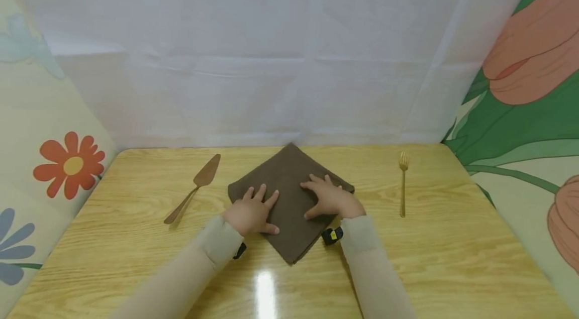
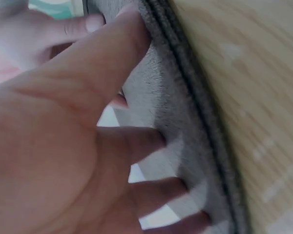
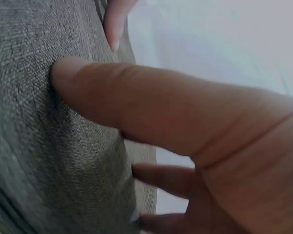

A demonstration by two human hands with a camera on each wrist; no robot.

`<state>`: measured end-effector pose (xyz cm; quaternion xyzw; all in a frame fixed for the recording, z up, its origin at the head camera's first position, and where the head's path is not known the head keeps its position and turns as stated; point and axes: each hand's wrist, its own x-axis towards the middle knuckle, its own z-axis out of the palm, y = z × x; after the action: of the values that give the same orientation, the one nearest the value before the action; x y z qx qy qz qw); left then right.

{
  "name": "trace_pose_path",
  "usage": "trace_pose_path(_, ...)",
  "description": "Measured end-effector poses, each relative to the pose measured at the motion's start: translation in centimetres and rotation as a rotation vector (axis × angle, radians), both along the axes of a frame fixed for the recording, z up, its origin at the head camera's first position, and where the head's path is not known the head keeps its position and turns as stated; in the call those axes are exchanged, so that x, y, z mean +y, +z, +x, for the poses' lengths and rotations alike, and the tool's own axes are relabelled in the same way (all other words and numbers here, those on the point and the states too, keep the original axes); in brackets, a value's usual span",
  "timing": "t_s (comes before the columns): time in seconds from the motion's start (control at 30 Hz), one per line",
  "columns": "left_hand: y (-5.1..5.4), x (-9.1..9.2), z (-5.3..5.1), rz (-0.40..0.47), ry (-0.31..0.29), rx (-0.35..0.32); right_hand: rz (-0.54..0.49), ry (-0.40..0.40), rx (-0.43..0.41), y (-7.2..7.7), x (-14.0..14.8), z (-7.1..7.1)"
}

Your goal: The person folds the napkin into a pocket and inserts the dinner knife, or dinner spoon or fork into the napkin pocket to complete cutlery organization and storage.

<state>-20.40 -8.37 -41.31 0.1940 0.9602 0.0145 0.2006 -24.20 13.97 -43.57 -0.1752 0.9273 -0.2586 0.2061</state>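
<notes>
Right now, the brown cloth (image 1: pixel 288 203) lies in the middle of the counter (image 1: pixel 135 258), folded in layers and turned like a diamond, one corner toward the person and one toward the white sheet (image 1: pixel 271 32) behind. On its left half, the left hand (image 1: pixel 251 212) rests with fingers spread wide, its thumb near the lower left edge; the left wrist view shows the stacked layers running along there. On the right half, the right hand (image 1: pixel 332 199) is also spread, fingers bent slightly, thumb tip pressing a small dent into the fabric. Neither hand grips anything.

The step in hand looks like flattening or squaring the folded cloth. As I judge it, the next move calls for light, even pressure outward, or a pinch at an edge that takes all layers together so they don't slip apart. A cake server (image 1: pixel 206 172) to the left and a fork (image 1: pixel 403 183) to the right lie untouched, well apart from it.
</notes>
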Motion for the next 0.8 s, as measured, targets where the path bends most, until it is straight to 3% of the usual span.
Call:
trace_pose_path(0.17, 0.7, 0.5, 0.0, 0.001, 0.006, 0.038, -0.032, -0.004, 0.029, -0.2, 0.6, -0.6)
trace_pose_path(0.3, 0.5, -0.8, -2.2, 0.102, -0.021, 0.013, 0.042, -0.027, 0.04, 0.3, -0.1, -0.4)
trace_pose_path(0.4, 0.2, -2.1, -4.3, 0.26, -0.093, -0.007, 0.108, -0.052, 0.018, 1.1, -0.9, 0.5)
trace_pose_path(0.5, -0.3, -2.8, -5.2, 0.368, -0.183, -0.01, 0.148, -0.065, -0.02, 2.0, -1.8, 1.7)
trace_pose_path(0.6, -0.6, -3.0, -5.6, 0.363, -0.222, -0.061, 0.189, -0.062, -0.049, 2.7, -2.5, 2.4)
trace_pose_path(0.8, -0.9, -3.3, -5.9, 0.318, -0.185, -0.201, 0.275, -0.045, -0.045, 3.3, -3.6, 3.1)
